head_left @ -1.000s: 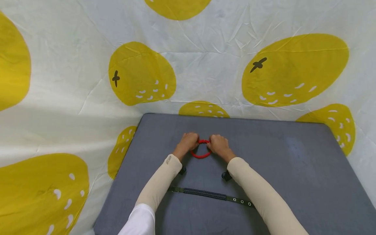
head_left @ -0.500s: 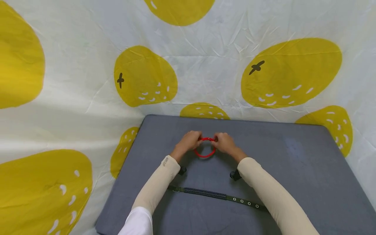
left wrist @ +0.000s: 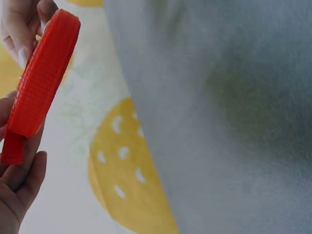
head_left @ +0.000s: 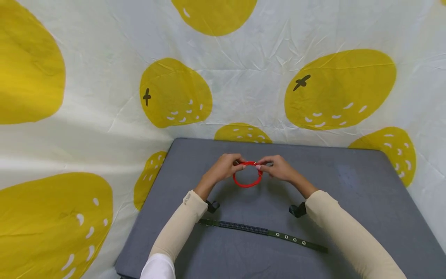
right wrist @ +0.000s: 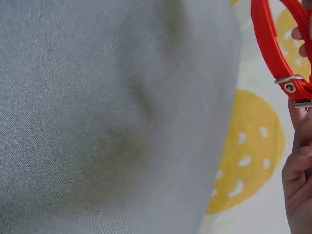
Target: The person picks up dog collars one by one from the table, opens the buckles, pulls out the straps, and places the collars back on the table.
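A red collar (head_left: 247,185), bent round into a loop, is held up over the grey table between both hands. My left hand (head_left: 223,167) pinches its upper left side between thumb and fingers. On the upper right, my right hand (head_left: 280,169) pinches the band near its end. The right wrist view shows the collar's metal buckle (right wrist: 289,87) and an eyelet just above the right fingers. From the left wrist view the red band (left wrist: 46,78) appears edge-on, partly covering the fingers behind it.
A dark green collar (head_left: 244,228) with a ribbed black middle and several eyelets lies stretched out on the grey table (head_left: 348,201), nearer than the hands. Behind and to the left hangs a white cloth (head_left: 244,93) with yellow fruit prints.
Both hands have lifted the red collar a little and moved apart, the right hand further right. Their fingers have gone from tight fists to fingertip pinches. More of the green collar shows.
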The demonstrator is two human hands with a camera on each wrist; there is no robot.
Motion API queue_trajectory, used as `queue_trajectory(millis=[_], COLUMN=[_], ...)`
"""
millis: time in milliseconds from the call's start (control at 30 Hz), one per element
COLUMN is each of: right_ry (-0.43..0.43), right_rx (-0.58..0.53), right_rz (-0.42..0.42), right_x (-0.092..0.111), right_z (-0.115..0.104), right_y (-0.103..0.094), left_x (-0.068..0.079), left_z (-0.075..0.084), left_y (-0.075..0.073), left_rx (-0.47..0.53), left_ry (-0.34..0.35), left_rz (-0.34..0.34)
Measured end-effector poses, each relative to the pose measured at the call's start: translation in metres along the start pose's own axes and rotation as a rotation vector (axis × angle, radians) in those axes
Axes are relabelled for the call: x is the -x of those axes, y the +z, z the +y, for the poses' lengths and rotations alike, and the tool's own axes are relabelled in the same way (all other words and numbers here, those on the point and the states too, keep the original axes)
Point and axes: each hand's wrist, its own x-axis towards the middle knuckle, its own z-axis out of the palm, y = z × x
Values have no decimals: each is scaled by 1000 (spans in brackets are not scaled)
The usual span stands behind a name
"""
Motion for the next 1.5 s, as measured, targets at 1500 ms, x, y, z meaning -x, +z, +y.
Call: queue_trajectory(millis=[1500], right_ry=[-288], right_rx=[225], right_rz=[197], right_x=[116], right_z=[-72], right_y=[26], left_x=[84], left_z=[61], left_y=[14], left_rx=[-54], left_ry=[465], left_rz=[107])
